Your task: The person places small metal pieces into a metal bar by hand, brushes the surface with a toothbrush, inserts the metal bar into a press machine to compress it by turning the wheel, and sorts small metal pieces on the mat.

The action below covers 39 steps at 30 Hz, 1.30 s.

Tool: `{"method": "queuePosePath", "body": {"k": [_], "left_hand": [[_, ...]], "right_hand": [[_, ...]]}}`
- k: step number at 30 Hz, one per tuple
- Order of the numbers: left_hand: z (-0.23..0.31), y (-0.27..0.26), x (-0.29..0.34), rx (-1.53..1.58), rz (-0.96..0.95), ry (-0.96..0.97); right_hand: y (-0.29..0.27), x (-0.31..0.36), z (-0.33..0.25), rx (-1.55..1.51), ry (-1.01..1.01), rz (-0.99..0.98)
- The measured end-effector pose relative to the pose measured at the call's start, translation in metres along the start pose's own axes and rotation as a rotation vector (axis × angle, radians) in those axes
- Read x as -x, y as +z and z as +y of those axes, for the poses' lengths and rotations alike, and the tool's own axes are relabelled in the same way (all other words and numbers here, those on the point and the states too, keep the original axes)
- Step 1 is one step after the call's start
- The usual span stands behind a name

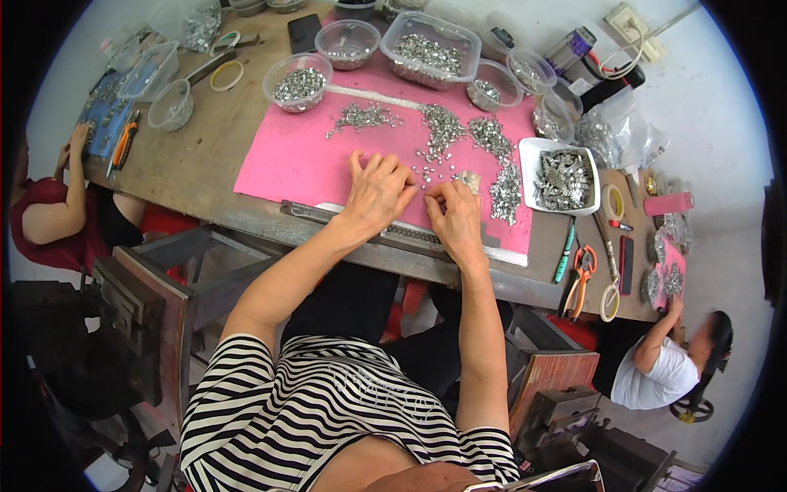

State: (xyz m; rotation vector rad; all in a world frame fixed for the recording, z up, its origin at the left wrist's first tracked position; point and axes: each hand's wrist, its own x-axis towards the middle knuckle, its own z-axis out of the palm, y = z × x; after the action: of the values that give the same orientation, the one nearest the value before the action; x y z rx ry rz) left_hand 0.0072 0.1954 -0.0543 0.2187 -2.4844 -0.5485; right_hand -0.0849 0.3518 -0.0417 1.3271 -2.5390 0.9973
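You were mid-sort at the pink mat (279, 168), by my read: picking small silver metal pieces (430, 174) out of the loose scatter near its front edge.

Left to right off that mat:
- Your left hand (379, 190) lay palm-down on the mat's front half, fingers spread and slightly curled, tips touching the scattered pieces. It gripped nothing I could see.
- Your right hand (453, 215) sat just beside it, fingers drawn together near a small shiny cluster (469, 180). Whether they pinched a piece, I couldn't tell; too small.
- Larger heaps (500, 168) ran down the mat's right side, and a white tray (529, 156) of the same parts sat just off its right edge.
- Clear tubs (299, 82) of parts lined the mat's far edge.

Pieces looked tiny, bright, irregular and tangle-prone. Judgement: the next move needed a fine fingertip pinch to take one piece without dragging its neighbours.
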Motion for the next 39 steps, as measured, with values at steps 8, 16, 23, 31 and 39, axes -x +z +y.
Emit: {"method": "queuePosePath", "body": {"k": [8,16,23,31,39], "left_hand": [[0.003,0.006,-0.005,-0.048,0.012,0.059],[-0.003,-0.036,0.003,0.136,-0.075,0.131],[-0.004,-0.055,0.035,0.284,-0.198,0.164],[-0.008,-0.047,0.044,0.244,-0.136,0.205],[-0.009,-0.046,0.048,0.295,-0.144,0.195]], "right_hand": [[-0.001,-0.001,-0.003,-0.005,-0.007,0.007],[-0.016,0.024,-0.026,-0.182,-0.009,-0.015],[-0.005,0.043,-0.045,-0.205,-0.08,0.027],[-0.001,0.041,-0.047,-0.169,-0.115,0.059],[0.009,-0.006,-0.011,-0.031,0.026,0.062]]}}
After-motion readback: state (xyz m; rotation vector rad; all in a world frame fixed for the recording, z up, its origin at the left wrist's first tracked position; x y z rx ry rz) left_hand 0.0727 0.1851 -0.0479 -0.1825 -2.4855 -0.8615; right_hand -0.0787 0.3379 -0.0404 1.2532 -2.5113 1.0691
